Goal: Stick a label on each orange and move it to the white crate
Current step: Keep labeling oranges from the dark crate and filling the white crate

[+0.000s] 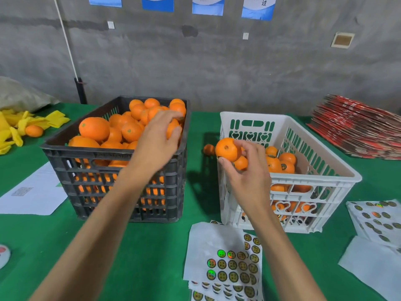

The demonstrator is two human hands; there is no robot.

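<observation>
Two crates are standing side by side on the green bench (152,253), with a strip of bare cloth lying open between them. The black crate (112,183) is sitting on the left, heaped with oranges above its rim; the white crate (303,192) is sitting on the right, only partly filled, so there is open room above the fruit inside it.

The left hand (156,140) is reaching over the black crate's near right corner, its fingers curling round an orange in the heap (172,129) close to the right wall. The right hand (245,166) is hovering at the white crate's near left edge, gripping an unlabelled-looking orange (226,149) between thumb and fingers; a second, smaller orange (240,162) is showing under the same fingers, though whether the hand is holding it or it is lying in the crate cannot be told. One more orange (208,149) is sitting on the bench in the gap, just beside the white crate's left wall, and a single loose orange (34,131) is lying far left among yellow foam nets (23,124).

Near the front edge, a stack of label sheets (225,263) is lying below the white crate, with further label sheets (377,218) to the right. A white paper (36,192) is lying left of the black crate. A pile of red flat cartons (358,129) is filling the far right corner.
</observation>
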